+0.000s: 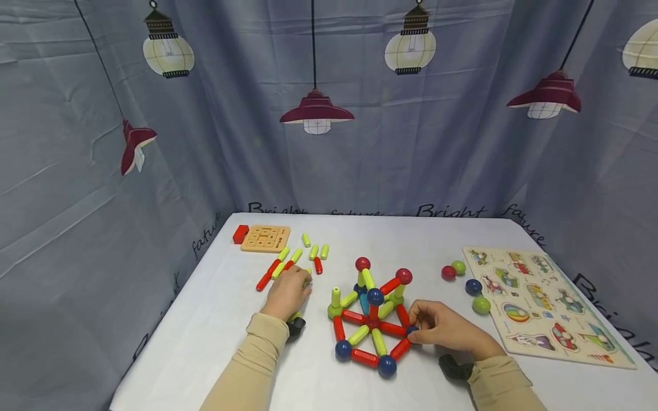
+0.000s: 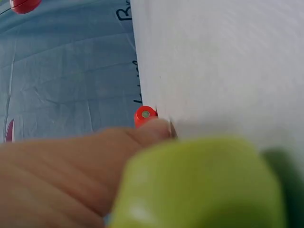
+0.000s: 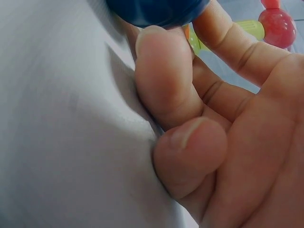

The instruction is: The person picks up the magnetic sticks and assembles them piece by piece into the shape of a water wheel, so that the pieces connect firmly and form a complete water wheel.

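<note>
A structure of red and green magnetic sticks joined by blue and red balls (image 1: pixel 372 319) stands on the white table (image 1: pixel 216 342). My right hand (image 1: pixel 415 328) pinches a blue ball (image 1: pixel 411 331) at the structure's right edge; in the right wrist view the fingers (image 3: pixel 161 71) curl under this blue ball (image 3: pixel 156 12). My left hand (image 1: pixel 303 282) lies among the loose sticks at the left and grips a green stick (image 1: pixel 307 279). The left wrist view shows that green stick (image 2: pixel 199 185) large and blurred beside my thumb (image 2: pixel 95 166), with a red stick's end (image 2: pixel 145 115) behind.
Loose red and green sticks (image 1: pixel 308 254) lie behind my left hand. A tan wooden board (image 1: pixel 265 238) and red block (image 1: pixel 240 234) sit at the back left. Loose balls (image 1: pixel 473 286) and a picture puzzle board (image 1: pixel 540 302) occupy the right. A curtain surrounds the table.
</note>
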Demonstrator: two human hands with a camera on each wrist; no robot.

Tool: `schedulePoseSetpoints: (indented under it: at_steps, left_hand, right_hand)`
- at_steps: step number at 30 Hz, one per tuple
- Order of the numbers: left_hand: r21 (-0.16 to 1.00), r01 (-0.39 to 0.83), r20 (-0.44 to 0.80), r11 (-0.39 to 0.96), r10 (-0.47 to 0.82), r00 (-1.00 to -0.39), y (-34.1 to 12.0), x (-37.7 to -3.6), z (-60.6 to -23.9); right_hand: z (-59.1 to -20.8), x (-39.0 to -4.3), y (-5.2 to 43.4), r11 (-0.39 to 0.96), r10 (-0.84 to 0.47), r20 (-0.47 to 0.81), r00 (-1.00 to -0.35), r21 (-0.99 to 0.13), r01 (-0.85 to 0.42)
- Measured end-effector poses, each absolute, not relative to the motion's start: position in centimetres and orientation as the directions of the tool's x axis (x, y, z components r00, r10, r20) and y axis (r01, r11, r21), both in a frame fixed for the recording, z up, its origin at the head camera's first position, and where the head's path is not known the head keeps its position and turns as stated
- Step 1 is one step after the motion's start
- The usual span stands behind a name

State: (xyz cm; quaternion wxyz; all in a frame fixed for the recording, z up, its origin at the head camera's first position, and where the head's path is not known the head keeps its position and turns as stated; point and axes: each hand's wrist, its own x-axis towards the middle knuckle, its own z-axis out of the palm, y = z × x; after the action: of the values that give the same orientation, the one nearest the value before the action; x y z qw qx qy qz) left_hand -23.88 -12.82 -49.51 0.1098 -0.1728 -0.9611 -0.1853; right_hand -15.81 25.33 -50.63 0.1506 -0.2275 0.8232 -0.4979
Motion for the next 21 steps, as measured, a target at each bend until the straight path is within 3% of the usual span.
schedulePoseSetpoints:
  at_steps: [7,11,17,21]
  left_hand:
    - [0.457,0.346,0.296,0.819,0.227,-0.928,-12.7,-24.2,-49.3]
    - [0.533,0.383,0.375,0.754,0.195,-0.906,-12.5,-23.8,-48.5]
    - [0.54,0.534,0.55,0.65,0.208,-0.809,-12.1,-22.7,-47.2]
    - [0.495,0.664,0.61,0.561,0.32,-0.725,-11.5,-22.2,-46.2]
  right_hand:
    - [-51.0,-15.8,25.2,0.394,-0.521,-0.02,-0.853,-0.892,-0.22]
    - [-51.1,-15.8,25.1,0.387,-0.523,-0.011,-0.852,-0.894,-0.226]
    - [-51.0,-15.7,24.9,0.399,-0.515,-0.02,-0.857,-0.89,-0.219]
    - [-50.7,-15.7,25.4,0.43,-0.497,-0.033,-0.867,-0.877,-0.213]
